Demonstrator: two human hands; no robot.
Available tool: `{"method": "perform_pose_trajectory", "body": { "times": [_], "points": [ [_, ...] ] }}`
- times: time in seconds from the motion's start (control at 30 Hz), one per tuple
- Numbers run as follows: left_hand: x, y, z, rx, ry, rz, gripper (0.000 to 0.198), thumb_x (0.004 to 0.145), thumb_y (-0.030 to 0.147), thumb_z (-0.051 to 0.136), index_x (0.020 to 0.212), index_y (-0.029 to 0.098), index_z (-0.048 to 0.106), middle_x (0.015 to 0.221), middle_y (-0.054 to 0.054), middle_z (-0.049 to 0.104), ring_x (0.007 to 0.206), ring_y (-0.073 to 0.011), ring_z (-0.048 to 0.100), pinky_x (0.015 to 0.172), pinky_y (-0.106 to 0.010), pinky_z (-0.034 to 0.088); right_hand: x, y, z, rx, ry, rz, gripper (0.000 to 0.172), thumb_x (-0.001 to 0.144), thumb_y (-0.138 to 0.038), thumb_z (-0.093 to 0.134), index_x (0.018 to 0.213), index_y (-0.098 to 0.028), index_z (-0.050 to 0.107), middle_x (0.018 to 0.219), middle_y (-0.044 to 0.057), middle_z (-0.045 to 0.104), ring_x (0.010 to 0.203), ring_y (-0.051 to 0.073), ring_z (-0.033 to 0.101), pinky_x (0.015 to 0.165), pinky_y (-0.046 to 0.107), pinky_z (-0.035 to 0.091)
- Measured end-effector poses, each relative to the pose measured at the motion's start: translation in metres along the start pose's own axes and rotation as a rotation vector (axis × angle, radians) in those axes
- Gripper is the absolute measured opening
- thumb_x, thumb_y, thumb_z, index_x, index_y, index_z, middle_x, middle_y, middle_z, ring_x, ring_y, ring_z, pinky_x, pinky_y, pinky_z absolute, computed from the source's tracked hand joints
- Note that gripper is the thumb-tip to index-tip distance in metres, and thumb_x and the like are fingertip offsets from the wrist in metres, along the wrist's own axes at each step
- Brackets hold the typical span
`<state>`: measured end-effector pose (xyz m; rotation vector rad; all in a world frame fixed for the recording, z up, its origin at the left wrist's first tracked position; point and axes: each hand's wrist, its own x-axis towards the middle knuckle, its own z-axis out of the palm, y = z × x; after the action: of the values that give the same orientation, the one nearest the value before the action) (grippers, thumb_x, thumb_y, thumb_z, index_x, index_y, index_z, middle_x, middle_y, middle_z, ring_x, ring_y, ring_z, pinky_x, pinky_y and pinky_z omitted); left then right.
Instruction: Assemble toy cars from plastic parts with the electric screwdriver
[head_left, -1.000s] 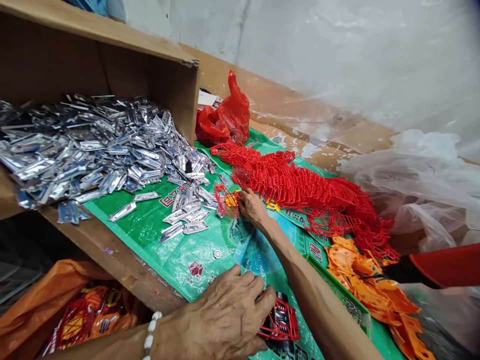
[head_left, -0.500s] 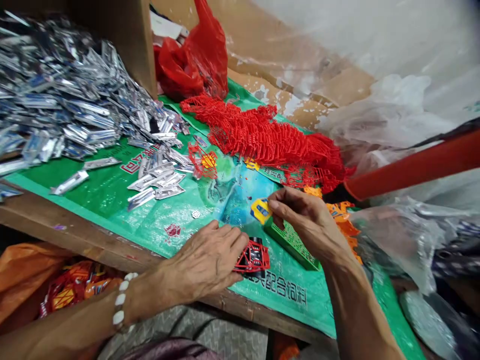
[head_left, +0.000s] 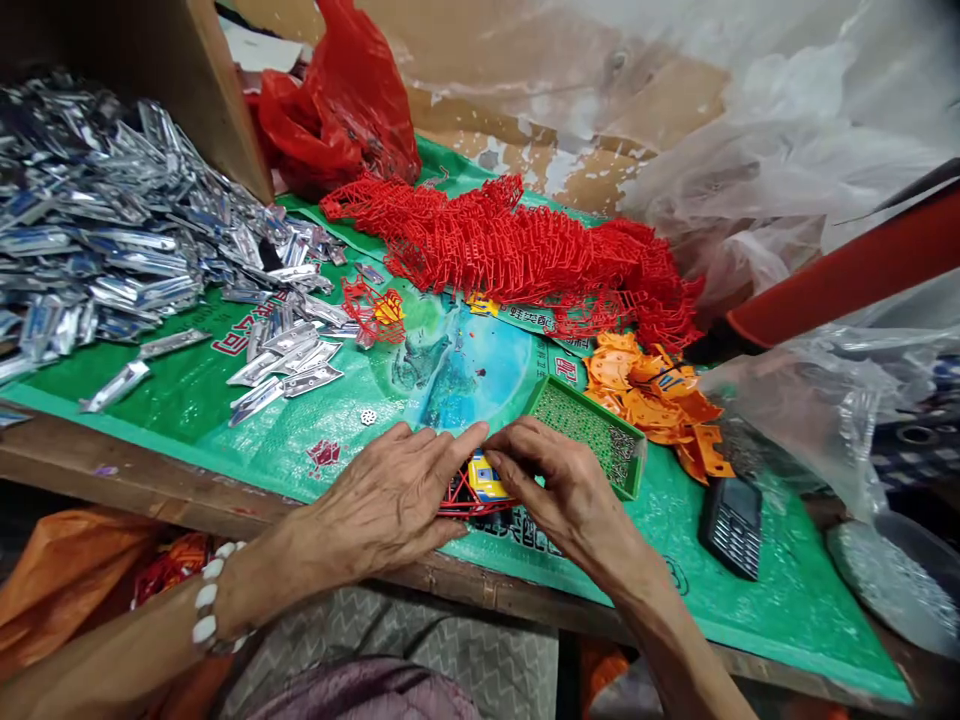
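Observation:
Low over the green sheet (head_left: 352, 380), near the table's front edge, my left hand (head_left: 382, 500) is closed on a red toy car frame (head_left: 459, 497). Much of the frame is hidden under the fingers. My right hand (head_left: 566, 485) pinches a small yellow and blue plastic piece (head_left: 489, 480) between thumb and fingers, set against the top of the frame. Just behind my right hand is a shallow green tray (head_left: 637, 478) with many tiny metal parts (head_left: 625, 448). A small white wheel-shaped piece (head_left: 367, 416) lies beyond my left hand.
A long heap of red plastic frames (head_left: 510, 245) spans the back. Silvery parts (head_left: 112, 230) pile up left, beside a red bag (head_left: 341, 120). Orange pieces (head_left: 645, 400) and a keypad phone (head_left: 735, 527) lie right. A red pole (head_left: 847, 280) slants in from the right.
My right hand has brought the yellow piece down and left onto the red toy car frame. My left hand keeps its hold. The view has shifted, showing the tray's inside and the phone.

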<state>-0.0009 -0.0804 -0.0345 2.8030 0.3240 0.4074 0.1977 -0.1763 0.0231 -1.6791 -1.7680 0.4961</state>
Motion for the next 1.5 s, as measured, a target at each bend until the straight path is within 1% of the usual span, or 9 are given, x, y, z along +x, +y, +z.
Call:
{"method": "perform_pose_trajectory", "body": {
  "times": [0.1,0.2,0.33,0.47,0.73,0.9,1.17,1.33,1.5],
  "points": [
    [0.002,0.004,-0.005,0.012,0.012,-0.008,0.081,0.099,0.046,0.057,0.159,0.016,0.011,0.144,-0.016,0.055,0.130,-0.0302,0.055,0.113,-0.049,0.038,-0.008,0.000,0.014,-0.134,0.160,-0.081,0.015,0.099,-0.020,0.051,0.095,-0.020,0.065,0.103,0.010,0.063,0.090,0.018,0.066,0.076,0.030,0.057],
    [0.004,0.009,-0.009,0.012,0.055,-0.036,0.086,0.098,0.046,0.060,0.158,0.016,0.007,0.139,-0.018,0.058,0.127,-0.0308,0.057,0.111,-0.049,0.041,-0.015,0.002,0.023,-0.132,0.250,-0.158,0.015,0.099,-0.015,0.049,0.099,-0.020,0.063,0.095,0.008,0.065,0.087,0.016,0.066,0.076,0.029,0.058],
    [0.006,0.011,-0.012,-0.021,0.048,-0.062,0.094,0.093,0.044,0.067,0.158,0.017,0.005,0.131,-0.015,0.063,0.122,-0.0315,0.060,0.110,-0.049,0.042,-0.023,0.002,0.013,-0.085,0.148,-0.191,0.013,0.098,-0.019,0.057,0.107,-0.020,0.066,0.101,0.007,0.071,0.095,0.016,0.069,0.082,0.028,0.060],
    [0.006,0.011,-0.012,-0.052,0.039,-0.072,0.097,0.090,0.038,0.072,0.158,0.017,0.006,0.137,-0.016,0.060,0.124,-0.0320,0.058,0.109,-0.049,0.042,-0.031,0.004,0.002,-0.064,0.068,-0.183,0.030,0.093,-0.026,0.066,0.123,-0.024,0.067,0.120,0.011,0.070,0.106,0.021,0.070,0.087,0.034,0.061],
    [0.007,0.009,-0.009,-0.086,0.010,-0.112,0.099,0.091,0.046,0.069,0.160,0.018,0.003,0.135,-0.015,0.060,0.122,-0.0319,0.060,0.109,-0.050,0.041,-0.026,0.003,0.010,0.044,0.157,-0.124,0.031,0.088,-0.028,0.073,0.120,-0.026,0.069,0.108,0.007,0.077,0.095,0.021,0.073,0.081,0.036,0.061],
    [0.007,0.010,-0.007,-0.098,0.035,-0.100,0.099,0.092,0.037,0.067,0.161,0.020,-0.001,0.137,-0.014,0.059,0.123,-0.0302,0.059,0.110,-0.049,0.041,-0.018,-0.001,0.015,-0.069,0.107,-0.225,0.022,0.093,-0.031,0.066,0.113,-0.022,0.070,0.111,0.009,0.076,0.096,0.022,0.071,0.082,0.039,0.056],
    [0.001,0.008,0.000,-0.077,0.079,-0.073,0.090,0.095,0.040,0.061,0.161,0.020,0.004,0.147,-0.014,0.053,0.132,-0.0292,0.053,0.116,-0.048,0.035,-0.022,-0.002,0.017,-0.116,0.066,-0.160,0.017,0.095,-0.032,0.063,0.109,-0.023,0.069,0.116,0.009,0.073,0.100,0.023,0.069,0.085,0.042,0.056],
    [0.004,0.012,-0.012,-0.072,0.075,-0.032,0.082,0.097,0.038,0.058,0.159,0.018,0.009,0.146,-0.016,0.053,0.134,-0.0309,0.052,0.114,-0.050,0.038,-0.023,-0.005,0.016,-0.190,0.059,-0.205,0.023,0.095,-0.031,0.063,0.116,-0.022,0.067,0.129,0.012,0.068,0.107,0.026,0.066,0.092,0.047,0.055],
    [0.010,0.008,-0.031,-0.243,0.043,0.029,0.068,0.089,0.020,0.060,0.148,0.017,0.026,0.140,-0.014,0.056,0.129,-0.0269,0.055,0.110,-0.043,0.044,-0.019,-0.001,0.017,-0.024,0.106,-0.176,0.012,0.095,-0.029,0.064,0.101,-0.021,0.069,0.110,0.008,0.073,0.096,0.021,0.066,0.078,0.037,0.057]
  ]
}}
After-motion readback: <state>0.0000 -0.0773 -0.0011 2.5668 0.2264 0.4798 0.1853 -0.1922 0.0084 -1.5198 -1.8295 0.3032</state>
